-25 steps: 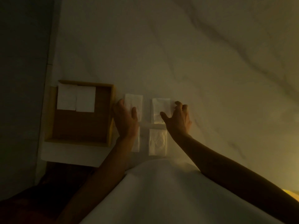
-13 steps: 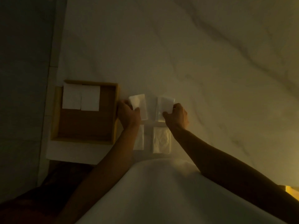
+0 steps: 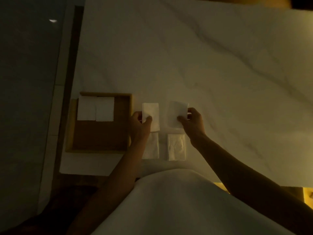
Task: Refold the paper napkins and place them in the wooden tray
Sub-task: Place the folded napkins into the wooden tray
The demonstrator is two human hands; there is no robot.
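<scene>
Dim, yellowish light falls on a pale marble-patterned tabletop [image 3: 203, 68] with faint grey veins running across it. Near its left edge sits a square wooden tray [image 3: 129, 119] with a low light rim and a darker brown floor.

Pinched between thumb and fingers of the left hand [image 3: 139, 123] is the left edge of a white folded paper napkin [image 3: 152, 114], a tall rectangle just right of the tray rim; the thumb lies on top of the paper and the fingers are closed under it. With the right hand [image 3: 194, 122] the person grips a second napkin [image 3: 176, 112] the same way, thumb on its face and fingers curled behind its right edge; this sheet looks greyer and slightly tilted, and seems lifted off the table, though the gloom makes that hard to judge.

Two more folded napkins lie flat nearer the person: one [image 3: 153, 146] partly covered by the left forearm, the other [image 3: 176, 147] fully in view with a crumpled, creased surface. Inside the tray, two smooth white napkins [image 3: 95, 108] lie side by side, touching, against its far-left corner.

A white garment [image 3: 169, 200] fills the lower middle and hides the near table edge. Left of the table everything is dark, and details there cannot be made out.
</scene>
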